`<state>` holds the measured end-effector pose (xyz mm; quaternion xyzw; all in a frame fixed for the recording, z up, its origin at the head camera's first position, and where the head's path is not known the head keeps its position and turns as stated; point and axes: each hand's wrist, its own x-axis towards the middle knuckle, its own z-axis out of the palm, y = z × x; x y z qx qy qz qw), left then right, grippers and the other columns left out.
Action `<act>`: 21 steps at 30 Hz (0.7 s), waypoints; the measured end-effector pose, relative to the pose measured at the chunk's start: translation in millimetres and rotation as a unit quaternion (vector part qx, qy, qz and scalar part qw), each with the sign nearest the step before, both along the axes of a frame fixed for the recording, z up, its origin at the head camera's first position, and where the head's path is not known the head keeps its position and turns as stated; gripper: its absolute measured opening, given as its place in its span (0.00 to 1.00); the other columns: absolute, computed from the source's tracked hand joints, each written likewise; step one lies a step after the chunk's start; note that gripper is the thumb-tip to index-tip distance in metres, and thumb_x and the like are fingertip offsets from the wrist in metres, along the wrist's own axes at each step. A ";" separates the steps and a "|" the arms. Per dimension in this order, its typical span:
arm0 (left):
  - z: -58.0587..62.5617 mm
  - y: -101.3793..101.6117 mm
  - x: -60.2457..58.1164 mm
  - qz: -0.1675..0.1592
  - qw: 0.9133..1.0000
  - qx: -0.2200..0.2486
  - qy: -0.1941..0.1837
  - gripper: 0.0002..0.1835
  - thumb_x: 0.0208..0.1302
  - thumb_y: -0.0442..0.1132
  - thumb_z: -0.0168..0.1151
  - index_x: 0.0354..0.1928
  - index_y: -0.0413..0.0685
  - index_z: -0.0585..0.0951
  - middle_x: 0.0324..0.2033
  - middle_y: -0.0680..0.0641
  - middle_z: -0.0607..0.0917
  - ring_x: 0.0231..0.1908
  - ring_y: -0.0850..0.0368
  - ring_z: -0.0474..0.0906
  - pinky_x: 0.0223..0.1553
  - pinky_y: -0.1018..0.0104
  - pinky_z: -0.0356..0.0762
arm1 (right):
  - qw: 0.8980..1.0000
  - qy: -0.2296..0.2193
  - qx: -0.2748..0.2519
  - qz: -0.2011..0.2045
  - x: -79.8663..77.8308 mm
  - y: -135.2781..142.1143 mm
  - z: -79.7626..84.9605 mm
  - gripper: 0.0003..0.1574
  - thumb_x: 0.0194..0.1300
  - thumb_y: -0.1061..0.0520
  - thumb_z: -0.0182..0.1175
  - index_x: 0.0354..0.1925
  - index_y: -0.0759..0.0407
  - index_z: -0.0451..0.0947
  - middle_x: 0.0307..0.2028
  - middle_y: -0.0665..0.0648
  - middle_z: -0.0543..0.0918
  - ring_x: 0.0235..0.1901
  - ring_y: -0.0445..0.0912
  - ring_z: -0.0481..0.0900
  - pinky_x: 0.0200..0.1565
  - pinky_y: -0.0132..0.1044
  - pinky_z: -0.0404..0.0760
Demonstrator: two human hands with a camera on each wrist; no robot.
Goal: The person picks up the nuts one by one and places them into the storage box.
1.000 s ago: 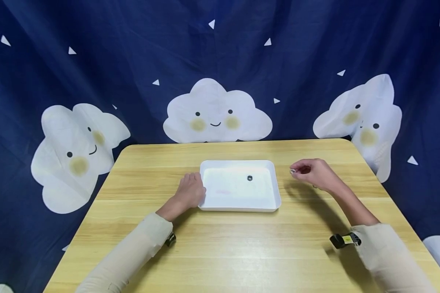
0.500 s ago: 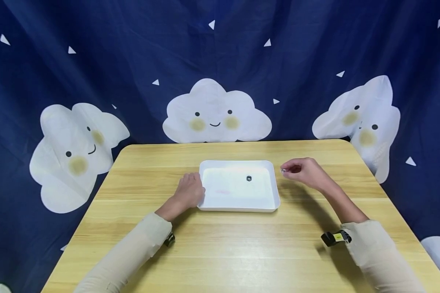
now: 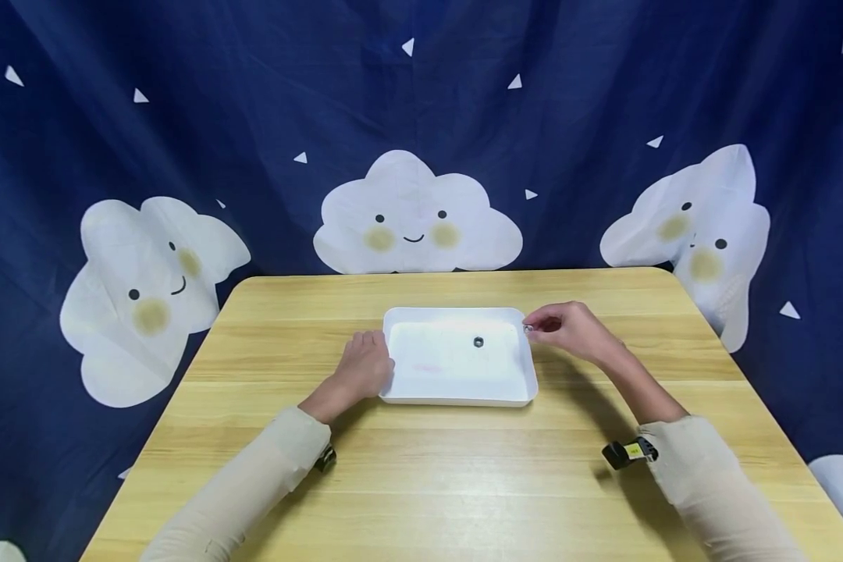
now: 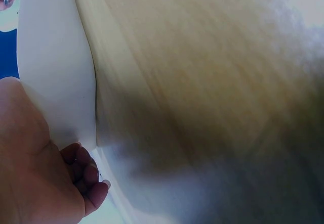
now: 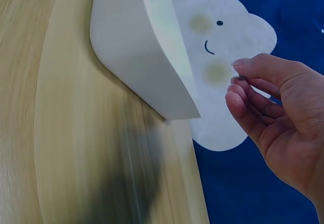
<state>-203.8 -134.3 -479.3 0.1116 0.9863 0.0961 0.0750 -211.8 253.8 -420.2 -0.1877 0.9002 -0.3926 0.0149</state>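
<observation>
Head view: my right hand [image 3: 565, 328] pinches a small silvery metal ring [image 3: 528, 329] between thumb and fingertips. The ring sits at the very tips, on the side facing the white tray [image 3: 428, 382], and overlaps the tray's right rim near its far corner. My left hand [image 3: 364, 364] grips the tray's left wall. A dark nut-like ring [image 3: 478, 342] lies on the tray floor, right of centre, apart from both hands. The tray rests on the wood-grain table [image 3: 435, 484].

Left wrist view: my left fingers curl in at the tray's outer wall; my right hand shows small at upper left, a metallic glint at its fingertips.

Right wrist view: the silvery ring is mostly hidden, a small dark spot at the thumb tip. My fingers are raised above the table, beside the tray rim.
</observation>
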 end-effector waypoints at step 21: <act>2.8 1.0 1.0 -0.002 1.000 0.001 -0.002 0.16 0.73 0.44 0.50 0.49 0.36 0.67 0.41 0.42 0.70 0.45 0.45 0.62 0.48 0.56 0.63 | 0.999 -0.027 -0.004 0.020 -11.3 -28.2 -8.1 0.10 0.61 0.61 0.73 0.43 0.61 0.89 0.36 0.57 0.91 0.34 0.41 0.82 0.38 0.28 0.80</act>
